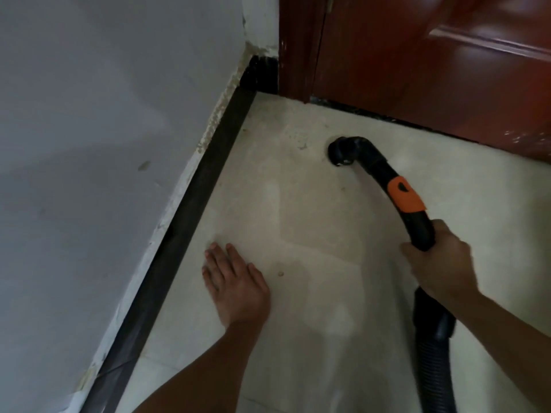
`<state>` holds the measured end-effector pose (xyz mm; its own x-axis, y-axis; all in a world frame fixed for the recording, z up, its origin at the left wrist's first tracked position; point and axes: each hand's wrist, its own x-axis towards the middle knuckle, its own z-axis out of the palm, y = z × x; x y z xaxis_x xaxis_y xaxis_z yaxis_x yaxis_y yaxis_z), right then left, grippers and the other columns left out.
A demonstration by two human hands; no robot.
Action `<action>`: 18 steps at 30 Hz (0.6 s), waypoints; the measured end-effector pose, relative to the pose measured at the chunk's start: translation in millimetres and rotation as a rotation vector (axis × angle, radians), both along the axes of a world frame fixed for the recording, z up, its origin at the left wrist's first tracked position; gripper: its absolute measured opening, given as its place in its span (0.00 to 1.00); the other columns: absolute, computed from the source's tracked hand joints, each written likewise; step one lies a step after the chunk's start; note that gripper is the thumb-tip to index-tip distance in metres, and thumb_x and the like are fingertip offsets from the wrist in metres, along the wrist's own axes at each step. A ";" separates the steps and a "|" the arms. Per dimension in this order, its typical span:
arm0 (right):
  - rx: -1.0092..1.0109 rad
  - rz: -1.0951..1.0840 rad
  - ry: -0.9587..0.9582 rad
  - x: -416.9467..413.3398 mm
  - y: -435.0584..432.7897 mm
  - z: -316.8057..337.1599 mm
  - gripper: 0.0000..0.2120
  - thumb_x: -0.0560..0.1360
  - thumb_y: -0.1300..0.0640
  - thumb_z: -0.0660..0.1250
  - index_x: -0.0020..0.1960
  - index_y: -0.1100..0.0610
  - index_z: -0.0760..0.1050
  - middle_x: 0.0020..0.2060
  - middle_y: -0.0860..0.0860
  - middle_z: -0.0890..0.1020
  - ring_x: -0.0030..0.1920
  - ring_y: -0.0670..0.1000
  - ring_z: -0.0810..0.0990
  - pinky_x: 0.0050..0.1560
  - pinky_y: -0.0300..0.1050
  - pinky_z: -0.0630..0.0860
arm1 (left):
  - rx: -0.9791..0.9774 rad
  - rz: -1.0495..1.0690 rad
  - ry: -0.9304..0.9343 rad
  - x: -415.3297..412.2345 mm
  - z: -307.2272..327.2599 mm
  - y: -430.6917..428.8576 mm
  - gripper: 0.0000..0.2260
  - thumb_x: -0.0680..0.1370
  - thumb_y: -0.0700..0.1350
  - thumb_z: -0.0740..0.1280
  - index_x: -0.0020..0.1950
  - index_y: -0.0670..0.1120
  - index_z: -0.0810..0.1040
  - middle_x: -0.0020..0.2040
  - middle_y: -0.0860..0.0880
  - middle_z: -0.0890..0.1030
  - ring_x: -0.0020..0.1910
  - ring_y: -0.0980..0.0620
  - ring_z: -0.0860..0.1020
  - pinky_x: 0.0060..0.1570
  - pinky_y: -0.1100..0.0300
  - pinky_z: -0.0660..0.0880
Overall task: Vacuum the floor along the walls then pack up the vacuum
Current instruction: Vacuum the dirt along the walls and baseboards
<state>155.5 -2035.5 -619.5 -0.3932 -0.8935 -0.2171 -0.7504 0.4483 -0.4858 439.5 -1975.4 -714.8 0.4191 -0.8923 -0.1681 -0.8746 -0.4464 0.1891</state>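
My right hand (pixel 438 260) grips the black curved vacuum handle (pixel 384 174), which carries an orange band (pixel 405 195). The handle's open nozzle end (pixel 338 153) touches the pale tiled floor (pixel 313 222) a short way in front of the door. A ribbed black hose (pixel 432 362) runs from below my right hand to the bottom edge of the view. My left hand (pixel 235 281) lies flat on the floor with straight fingers, close to the dark skirting board (pixel 190 216).
A grey-white wall (pixel 104 144) runs along the left with chipped paint above the skirting. A red-brown wooden door (pixel 432 70) and its frame close the far side, meeting the wall at a corner. A small crumb (pixel 280 274) lies beside my left hand.
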 end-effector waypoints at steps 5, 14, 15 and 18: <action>0.003 0.303 -0.107 46.2 -7.4 -0.3 0.13 0.74 0.55 0.70 0.55 0.52 0.68 0.31 0.53 0.76 0.29 0.56 0.77 0.29 0.47 0.73 | 0.003 -0.017 -0.018 -0.2 -0.9 0.3 0.29 0.80 0.53 0.45 0.78 0.39 0.52 0.78 0.37 0.49 0.78 0.41 0.46 0.75 0.45 0.45; -0.028 0.018 -0.072 22.8 -28.4 -2.0 0.15 0.76 0.54 0.68 0.60 0.56 0.71 0.37 0.58 0.80 0.36 0.60 0.81 0.39 0.53 0.79 | -0.010 0.008 0.036 0.7 3.6 -1.1 0.28 0.79 0.51 0.47 0.75 0.36 0.61 0.76 0.34 0.57 0.76 0.37 0.54 0.74 0.42 0.50; -0.041 0.027 -0.078 29.1 -36.1 -1.6 0.15 0.76 0.55 0.68 0.60 0.56 0.71 0.37 0.58 0.80 0.35 0.59 0.81 0.38 0.53 0.79 | 0.001 0.006 0.046 1.0 4.2 -0.7 0.28 0.79 0.51 0.46 0.75 0.36 0.60 0.76 0.34 0.56 0.76 0.37 0.53 0.74 0.42 0.50; -0.055 0.127 -0.118 56.2 -40.0 -4.3 0.14 0.75 0.56 0.68 0.59 0.54 0.70 0.35 0.55 0.79 0.32 0.57 0.80 0.34 0.51 0.79 | 0.008 0.003 0.080 0.5 8.9 -1.1 0.28 0.79 0.50 0.48 0.74 0.35 0.62 0.76 0.33 0.57 0.75 0.35 0.56 0.74 0.40 0.53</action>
